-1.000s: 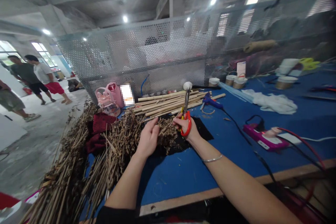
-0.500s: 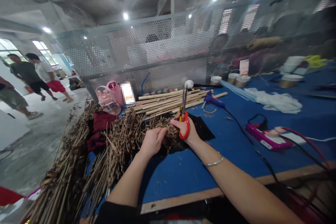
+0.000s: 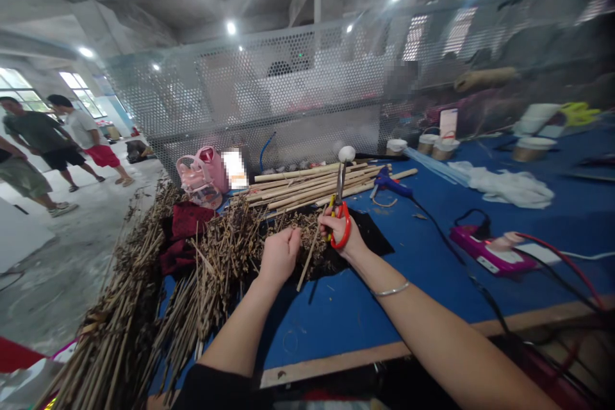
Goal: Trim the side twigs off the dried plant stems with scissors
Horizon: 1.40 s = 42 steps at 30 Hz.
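My right hand (image 3: 352,241) is wrapped round scissors (image 3: 342,223) with red and yellow handles, blades pointing up. A thin dried stalk (image 3: 307,262) hangs slanting from its fingertips. To its left, my left hand (image 3: 280,254) is closed, fingers pinched; whatever it grips is hidden. Behind and between the hands, dried plant bits (image 3: 300,223) lie on a black cloth (image 3: 375,234). Bundles of dried stalks (image 3: 211,288) with seed heads fill the table's left side, beside my left forearm.
Pale wooden sticks (image 3: 288,189) lie behind the hands, beside a blue glue gun (image 3: 391,186). A pink bag (image 3: 204,176) stands at back left. Its cord trails near a purple power strip (image 3: 494,253). White gloves (image 3: 504,186) and paper cups (image 3: 442,147) are at right. People (image 3: 86,134) stand far left.
My hands have moved slightly apart. The dried stalk now shows hanging from my right fingertips. The scissors sit a little lower, their blades looking closer together.
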Motion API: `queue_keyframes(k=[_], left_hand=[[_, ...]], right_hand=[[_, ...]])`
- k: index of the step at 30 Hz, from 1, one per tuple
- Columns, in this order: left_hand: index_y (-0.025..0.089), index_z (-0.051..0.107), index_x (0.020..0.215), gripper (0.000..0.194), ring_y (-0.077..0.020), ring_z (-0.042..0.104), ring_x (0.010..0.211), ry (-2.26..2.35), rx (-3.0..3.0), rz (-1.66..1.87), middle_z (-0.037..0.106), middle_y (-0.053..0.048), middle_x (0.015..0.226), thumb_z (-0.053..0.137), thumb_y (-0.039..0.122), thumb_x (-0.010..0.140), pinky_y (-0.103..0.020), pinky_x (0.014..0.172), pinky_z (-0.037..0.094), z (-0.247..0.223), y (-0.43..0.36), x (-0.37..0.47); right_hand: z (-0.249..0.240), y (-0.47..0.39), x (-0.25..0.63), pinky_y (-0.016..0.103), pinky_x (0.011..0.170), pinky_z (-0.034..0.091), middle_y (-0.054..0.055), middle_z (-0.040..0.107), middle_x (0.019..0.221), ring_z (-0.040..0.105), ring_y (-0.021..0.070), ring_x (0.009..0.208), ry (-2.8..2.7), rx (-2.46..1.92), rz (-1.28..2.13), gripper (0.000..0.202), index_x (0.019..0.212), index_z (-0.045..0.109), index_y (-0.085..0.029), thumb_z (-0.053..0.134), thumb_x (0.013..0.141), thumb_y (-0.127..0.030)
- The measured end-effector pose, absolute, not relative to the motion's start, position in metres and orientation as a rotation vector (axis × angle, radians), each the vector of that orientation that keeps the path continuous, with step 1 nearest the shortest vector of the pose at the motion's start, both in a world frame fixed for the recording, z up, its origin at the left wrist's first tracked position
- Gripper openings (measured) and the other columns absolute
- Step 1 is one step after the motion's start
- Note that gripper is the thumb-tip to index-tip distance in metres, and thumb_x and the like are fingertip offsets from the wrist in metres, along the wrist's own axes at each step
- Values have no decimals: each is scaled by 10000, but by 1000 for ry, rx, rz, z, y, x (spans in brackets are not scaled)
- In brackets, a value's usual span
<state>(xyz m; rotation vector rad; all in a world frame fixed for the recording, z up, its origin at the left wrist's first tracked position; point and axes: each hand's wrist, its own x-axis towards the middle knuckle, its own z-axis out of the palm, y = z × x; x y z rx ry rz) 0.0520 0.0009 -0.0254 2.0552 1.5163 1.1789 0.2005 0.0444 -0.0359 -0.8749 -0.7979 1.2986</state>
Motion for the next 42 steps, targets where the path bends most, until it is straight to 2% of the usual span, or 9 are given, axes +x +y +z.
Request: queue_keyframes(k=[6,10,13,19,25,28,32,35,42], left_hand=[[147,528,1126,523,-120,562,600,1253,1382,1350,621,-42,735,279,512,846,-224,537,425,-34,23,38],[148,512,1185,601,-202,555,1023,1122,1192,1316,560,-125,1173,223,550,845,-308,806,459,-39,33,32],[150,526,1184,628,-226,449,1164,1116,1204,1260,477,-115,1275,204,565,840,-352,940,377,-41,31,30],[150,615,1069,536,-194,419,1188,1256,1638,1289,526,-84,1232,239,476,867,-343,1041,244,-40,23,33],[149,609,1017,364,-175,541,1003,1437,1904,1531,616,-94,1052,384,377,844,-303,914,374,-26,8,41],[147,640,840,377,-133,582,614,1532,1894,1266,642,-39,676,390,428,826,-230,624,435,-18,1,36],[151,621,576,390,-113,493,399,1583,1964,579,561,-12,454,508,497,718,-216,458,357,-18,-4,23],[155,620,514,395,-130,486,376,1581,2005,264,551,-34,417,549,511,668,-235,451,344,-22,-6,24],[157,629,542,191,-138,537,462,1730,2055,416,584,-49,474,528,256,671,-225,500,370,-21,-7,34]], right_hand=[[-38,57,213,158,333,324,-78,475,439,428,61,378,-658,-846,1323,281,616,395,-194,633,469,-166],[-38,59,216,152,333,314,-76,464,430,415,51,378,-633,-829,1371,283,596,386,-189,635,463,-167],[-38,57,215,153,334,315,-78,469,440,422,52,381,-644,-818,1406,302,618,395,-188,649,457,-161],[-37,55,214,155,340,324,-78,496,474,425,49,382,-695,-803,1453,333,653,388,-194,664,467,-174],[-37,52,215,144,310,266,-87,486,476,397,44,348,-786,-783,1474,343,669,387,-198,681,494,-180],[-38,50,213,134,307,232,-99,460,470,373,36,337,-915,-750,1492,332,679,388,-200,689,540,-204],[-43,53,214,132,313,229,-95,468,496,372,32,346,-984,-729,1476,312,692,388,-201,677,579,-225],[-45,56,216,138,315,241,-91,485,521,379,33,349,-957,-741,1468,325,706,383,-204,677,568,-222],[-43,52,214,147,332,230,-92,469,525,361,39,355,-1008,-782,1456,330,704,360,-214,655,561,-248]])
